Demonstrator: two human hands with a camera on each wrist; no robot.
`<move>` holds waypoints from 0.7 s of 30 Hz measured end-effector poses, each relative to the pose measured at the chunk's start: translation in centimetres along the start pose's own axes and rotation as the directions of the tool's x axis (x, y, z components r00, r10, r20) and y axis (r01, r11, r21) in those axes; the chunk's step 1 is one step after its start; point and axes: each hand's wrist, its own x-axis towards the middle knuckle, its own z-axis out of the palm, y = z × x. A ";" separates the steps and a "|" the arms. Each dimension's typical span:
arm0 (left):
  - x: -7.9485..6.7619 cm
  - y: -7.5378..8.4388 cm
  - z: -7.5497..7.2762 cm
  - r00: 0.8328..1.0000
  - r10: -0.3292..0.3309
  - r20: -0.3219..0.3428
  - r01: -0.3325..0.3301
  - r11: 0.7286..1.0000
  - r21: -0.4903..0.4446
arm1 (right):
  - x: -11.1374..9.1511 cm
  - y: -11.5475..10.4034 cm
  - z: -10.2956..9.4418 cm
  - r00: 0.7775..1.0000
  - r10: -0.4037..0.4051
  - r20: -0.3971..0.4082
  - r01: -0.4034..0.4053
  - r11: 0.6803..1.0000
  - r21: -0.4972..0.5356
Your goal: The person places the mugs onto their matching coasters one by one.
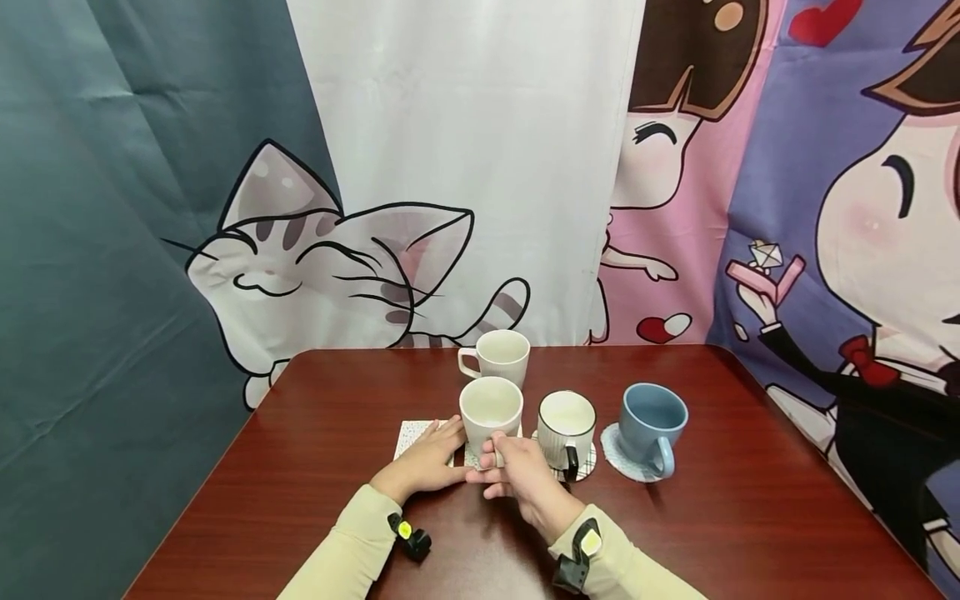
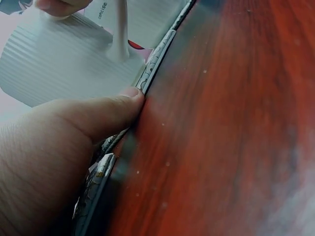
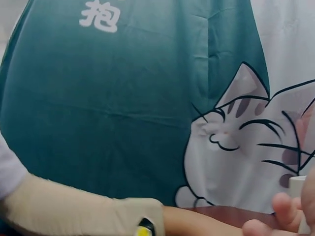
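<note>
A white ribbed mug (image 1: 491, 407) stands over a patterned square coaster (image 1: 471, 458). My right hand (image 1: 531, 482) holds its handle, thumb on top; the left wrist view shows the handle (image 2: 119, 29) and ribbed side. My left hand (image 1: 429, 463) lies with extended fingers over another square coaster (image 1: 407, 434), fingertips beside the mug. Its thumb (image 2: 115, 113) touches the edge of the coaster under the mug (image 2: 156, 61). In the right wrist view, only a sliver of the mug (image 3: 296, 185) shows behind fingers.
Behind stands another white mug (image 1: 504, 350), handle to the left. To the right are a black-handled white mug (image 1: 566, 417) on a round coaster (image 1: 588, 467) and a blue mug (image 1: 651, 421) on a pale-blue coaster (image 1: 617, 454). The brown table (image 1: 315, 467) meets a cartoon curtain (image 1: 480, 167).
</note>
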 end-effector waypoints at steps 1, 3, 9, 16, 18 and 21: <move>0.0 0.0 -0.1 1.000 0.001 -0.001 -0.001 1.000 -0.001 | -0.1 0.0 0.3 1.000 0.000 -0.005 0.000 1.000 0.018; -0.1 0.0 -0.2 1.000 0.006 -0.003 -0.006 1.000 -0.009 | -0.2 0.1 0.8 1.000 -0.006 -0.019 0.007 0.998 0.058; -0.1 0.0 -0.1 1.000 0.017 -0.001 -0.017 1.000 -0.005 | -0.3 0.6 1.9 0.997 -0.029 -0.072 0.040 0.987 0.154; -0.1 0.0 -0.1 1.000 0.014 -0.009 -0.013 1.000 0.011 | -0.3 0.9 2.6 0.993 -0.032 -0.111 0.053 0.982 0.184; -0.1 0.0 -0.1 1.000 0.010 -0.004 -0.010 1.000 0.017 | -0.3 0.9 2.7 0.994 -0.032 -0.108 0.052 0.982 0.184; -0.1 0.1 0.0 1.000 0.003 0.002 -0.003 1.000 0.029 | -0.3 0.9 2.6 0.994 -0.030 -0.102 0.048 0.982 0.180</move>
